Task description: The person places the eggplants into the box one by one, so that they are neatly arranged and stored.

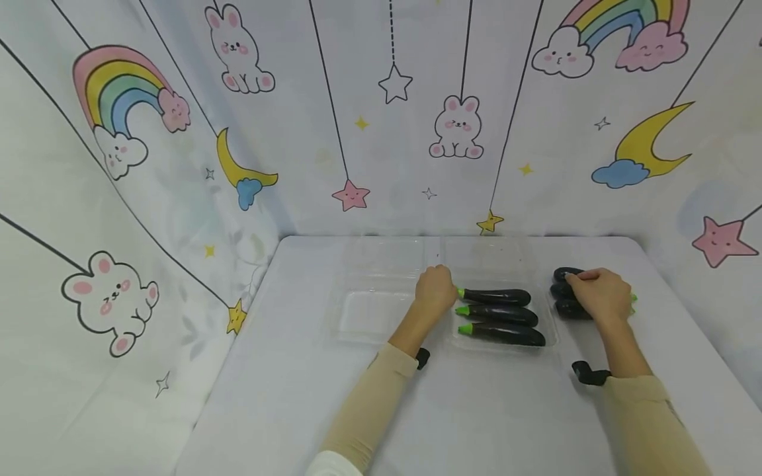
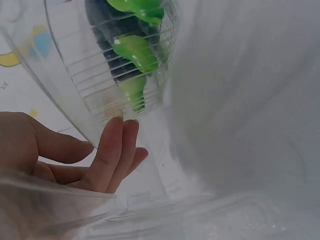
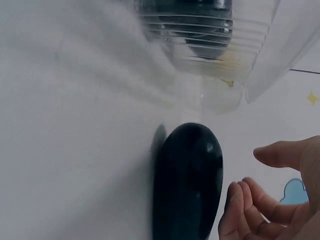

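Note:
Three dark purple eggplants (image 1: 500, 315) with green stem ends lie side by side in a clear plastic box (image 1: 550, 330). At that box's left end is my left hand (image 1: 434, 289); in the left wrist view its thumb is right at the box's edge and its slightly bent fingers overlap the end wall, a gap between them. To the right, several more eggplants (image 1: 573, 309) lie on the table. Over them reaches my right hand (image 1: 602, 294), thumb and fingers apart with nothing between. In the right wrist view the nearest eggplant (image 3: 190, 185) lies beside the fingertips.
Left of the filled box stands a second clear box (image 1: 372, 316) with nothing in it. Raised clear lids (image 1: 485, 254) show behind both boxes. White cloth covers the table (image 1: 476, 423), and a patterned curtain (image 1: 393, 152) hangs around it.

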The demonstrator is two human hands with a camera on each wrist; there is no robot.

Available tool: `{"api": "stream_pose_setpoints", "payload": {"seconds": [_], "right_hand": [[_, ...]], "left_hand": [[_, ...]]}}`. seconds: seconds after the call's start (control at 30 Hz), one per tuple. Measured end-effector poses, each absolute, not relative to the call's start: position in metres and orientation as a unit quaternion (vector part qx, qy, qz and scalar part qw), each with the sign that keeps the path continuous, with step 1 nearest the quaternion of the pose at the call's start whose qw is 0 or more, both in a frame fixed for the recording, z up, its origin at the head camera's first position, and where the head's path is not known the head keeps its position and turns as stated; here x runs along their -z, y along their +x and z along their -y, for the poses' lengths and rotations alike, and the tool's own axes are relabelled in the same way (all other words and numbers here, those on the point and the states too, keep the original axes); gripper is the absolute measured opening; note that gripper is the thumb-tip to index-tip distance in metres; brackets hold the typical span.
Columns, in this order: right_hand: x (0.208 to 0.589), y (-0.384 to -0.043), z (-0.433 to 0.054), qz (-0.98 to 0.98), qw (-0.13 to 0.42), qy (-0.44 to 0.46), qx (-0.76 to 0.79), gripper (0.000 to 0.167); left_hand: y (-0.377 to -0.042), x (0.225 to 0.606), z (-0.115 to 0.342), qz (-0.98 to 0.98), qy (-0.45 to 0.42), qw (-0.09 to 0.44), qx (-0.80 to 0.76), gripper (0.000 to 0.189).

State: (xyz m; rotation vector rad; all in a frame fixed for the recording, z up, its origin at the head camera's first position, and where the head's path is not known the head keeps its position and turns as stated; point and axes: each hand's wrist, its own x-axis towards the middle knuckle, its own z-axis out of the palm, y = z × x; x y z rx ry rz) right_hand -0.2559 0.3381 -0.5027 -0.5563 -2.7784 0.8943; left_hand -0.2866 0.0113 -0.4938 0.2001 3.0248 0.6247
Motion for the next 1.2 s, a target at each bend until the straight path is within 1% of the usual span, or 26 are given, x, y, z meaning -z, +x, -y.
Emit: {"api": "stream_pose_setpoints", "payload": {"seconds": [0.3,0.6,0.87,1.07,1.2], "right_hand": [[0.509,-0.271,-0.323,0.940,0.092,-0.134,-0.298,0.053],[0.513,-0.281,-0.304,0.944,0.062,-0.105,-0.305,0.053],[0.513,-0.284,-0.299,0.942,0.030,-0.079,-0.325,0.053],[0.514,-0.287,-0.299,0.937,0.021,-0.079,-0.341,0.053],[0.515,-0.288,-0.300,0.934,0.028,-0.076,-0.347,0.052]], "left_hand": [[-0.297,0.496,-0.013,-0.975,0.062,0.033,-0.212,0.016],[-0.305,0.493,-0.013,-0.978,0.052,0.042,-0.199,0.015],[-0.311,0.490,-0.014,-0.980,0.050,0.043,-0.189,0.013],[-0.315,0.490,-0.014,-0.979,0.054,0.049,-0.188,0.013],[-0.316,0.489,-0.011,-0.976,0.054,0.058,-0.200,0.010]]}}
